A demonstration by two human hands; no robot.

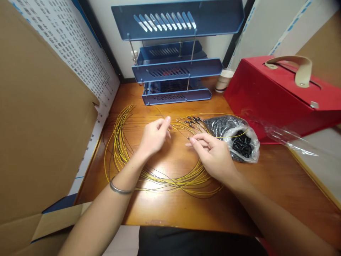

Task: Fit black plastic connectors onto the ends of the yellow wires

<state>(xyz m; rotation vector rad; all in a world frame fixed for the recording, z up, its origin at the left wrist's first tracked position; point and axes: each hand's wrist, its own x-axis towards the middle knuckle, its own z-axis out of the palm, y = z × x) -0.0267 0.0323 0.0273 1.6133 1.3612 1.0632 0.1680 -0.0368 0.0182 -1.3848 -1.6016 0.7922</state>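
My left hand [156, 135] is closed in a pinch on a thin yellow wire [181, 133], over the middle of the table. From there the wire runs to my right hand [215, 154], whose thumb and forefinger pinch a small black cap, mostly hidden by the fingers. A large loose coil of yellow and dark wires [170, 182] curves round below both hands. Several wire ends with black caps [192, 122] lie just beyond my right hand. Beside them, an open plastic bag [222, 124] holds many loose black caps [242, 144].
A blue tiered tray rack [177, 71] stands at the back, with a paper cup [224, 81] at its right. The red box [282, 96] with a beige handle takes up the right side. Cardboard [39, 117] walls off the left of the wooden table [165, 211].
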